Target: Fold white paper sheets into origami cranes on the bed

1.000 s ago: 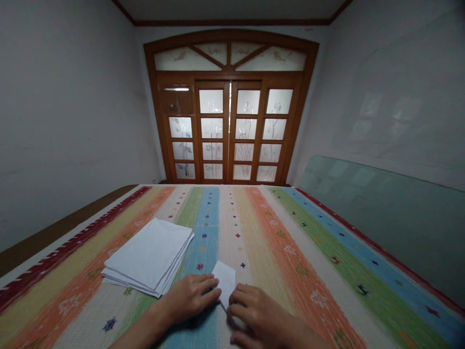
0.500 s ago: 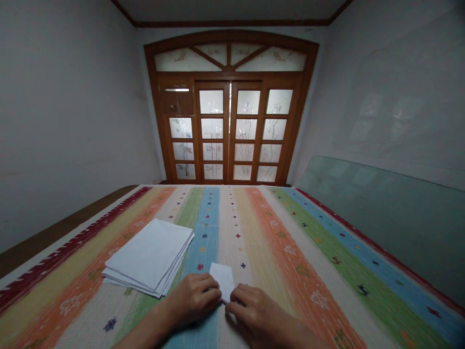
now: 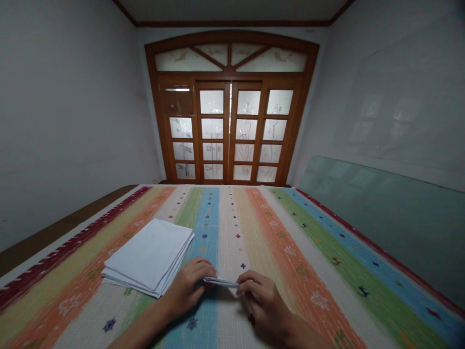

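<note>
I just lifted the small folded paper (image 3: 221,281) up off the striped cloth (image 3: 312,242). Now my left grip (image 3: 189,286) and right grip (image 3: 261,300) pinch its two ends together, near the stack of white paper (image 3: 148,254).

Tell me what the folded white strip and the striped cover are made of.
The folded strip looks like thin matte white paper: crisp edges, no weave. The striped cover looks like woven cloth, matte, with visible thread texture; its fibre cannot be told.
</note>
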Demonstrator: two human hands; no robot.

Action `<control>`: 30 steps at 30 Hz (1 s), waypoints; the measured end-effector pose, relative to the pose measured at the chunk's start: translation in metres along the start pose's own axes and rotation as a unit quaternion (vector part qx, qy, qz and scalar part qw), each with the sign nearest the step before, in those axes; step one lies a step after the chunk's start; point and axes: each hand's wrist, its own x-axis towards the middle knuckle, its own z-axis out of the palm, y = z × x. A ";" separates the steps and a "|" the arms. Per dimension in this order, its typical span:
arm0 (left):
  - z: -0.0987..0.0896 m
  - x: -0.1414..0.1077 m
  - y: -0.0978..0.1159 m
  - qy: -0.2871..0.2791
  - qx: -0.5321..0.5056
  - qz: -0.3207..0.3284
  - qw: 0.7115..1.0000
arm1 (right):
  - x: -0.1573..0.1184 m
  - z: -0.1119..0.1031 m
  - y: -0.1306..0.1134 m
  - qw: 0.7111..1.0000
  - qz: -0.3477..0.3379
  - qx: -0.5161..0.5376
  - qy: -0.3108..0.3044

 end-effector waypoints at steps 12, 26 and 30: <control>0.015 0.003 0.009 0.035 -0.265 -0.230 0.936 | 0.013 0.008 0.003 0.900 0.356 0.235 0.092; 0.018 0.000 0.014 -0.022 0.065 -0.190 0.979 | -0.003 0.016 0.007 0.972 0.235 -0.010 -0.007; 0.019 -0.001 0.015 -0.024 0.090 -0.178 0.980 | -0.003 0.014 0.003 0.977 0.187 -0.100 -0.036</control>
